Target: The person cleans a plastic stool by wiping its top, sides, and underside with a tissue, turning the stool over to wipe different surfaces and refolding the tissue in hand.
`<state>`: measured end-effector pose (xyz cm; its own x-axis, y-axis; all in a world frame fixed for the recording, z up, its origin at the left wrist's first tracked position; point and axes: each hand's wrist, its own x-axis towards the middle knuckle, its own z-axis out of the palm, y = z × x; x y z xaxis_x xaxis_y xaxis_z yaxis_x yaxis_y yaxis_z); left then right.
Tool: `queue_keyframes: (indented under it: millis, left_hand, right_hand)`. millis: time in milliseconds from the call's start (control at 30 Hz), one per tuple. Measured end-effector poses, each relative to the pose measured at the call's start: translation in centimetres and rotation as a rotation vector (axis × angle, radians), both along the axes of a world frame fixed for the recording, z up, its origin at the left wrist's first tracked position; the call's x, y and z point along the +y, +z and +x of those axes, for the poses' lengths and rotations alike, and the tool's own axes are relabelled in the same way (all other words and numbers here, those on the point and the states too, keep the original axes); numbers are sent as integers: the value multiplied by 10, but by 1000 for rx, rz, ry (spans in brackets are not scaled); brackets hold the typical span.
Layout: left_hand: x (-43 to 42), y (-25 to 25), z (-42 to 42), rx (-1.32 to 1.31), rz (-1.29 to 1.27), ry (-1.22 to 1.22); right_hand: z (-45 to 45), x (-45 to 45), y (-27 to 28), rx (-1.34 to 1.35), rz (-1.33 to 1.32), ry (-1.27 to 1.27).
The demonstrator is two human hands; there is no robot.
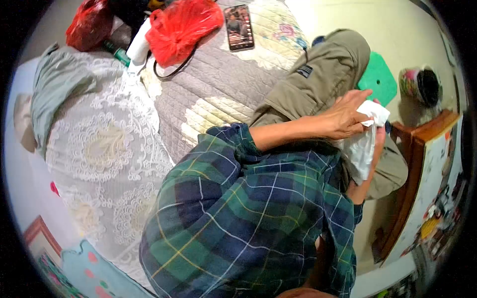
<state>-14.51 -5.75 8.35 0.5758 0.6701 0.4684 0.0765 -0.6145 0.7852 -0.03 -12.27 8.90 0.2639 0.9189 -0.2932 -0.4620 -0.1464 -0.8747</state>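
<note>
My left hand (345, 116) reaches in from above, its fingers closed on a crumpled white piece (378, 113) that looks like tissue or thin plastic. Below it hangs a glossy, wrinkled white plastic packet (360, 156). My right hand (381, 141) holds this packet from the far side, with its fingers partly hidden behind it. Both hands are close together over my lap, in front of my khaki trousers (318, 74). Whether the crumpled piece and the packet are joined cannot be made out.
A green stool-like piece (378, 79) and a patterned bin (420, 87) stand on the floor. Beside my legs is a wooden cabinet (422, 144). On the quilt (198, 94) lie a phone (239, 28) and a red plastic bag (181, 30); white lace cloth (107, 149) adjoins it.
</note>
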Motion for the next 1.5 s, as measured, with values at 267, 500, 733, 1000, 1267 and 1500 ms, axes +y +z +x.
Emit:
queue_keyframes:
  millis: [267, 500, 733, 1000, 1267, 1500]
  left_hand:
    - [9, -6, -41, -60, -677, -347]
    - [14, 7, -79, 38, -307, 15]
    - [15, 15, -148, 220, -540, 47]
    - [60, -26, -447, 412, -82, 1128]
    - [66, -20, -492, 1201, -47, 1541]
    - [91, -2, -331, 802, 442, 971]
  right_hand:
    - [-13, 7, -7, -584, 55, 135]
    - [-26, 2, 20, -138, -173, 476]
    - [-47, 13, 23, -320, -131, 491]
    - [15, -13, 145, -595, 525, 124]
    - [-5, 0, 163, -615, 863, 224]
    - [-1, -10, 158, -640, 858, 219]
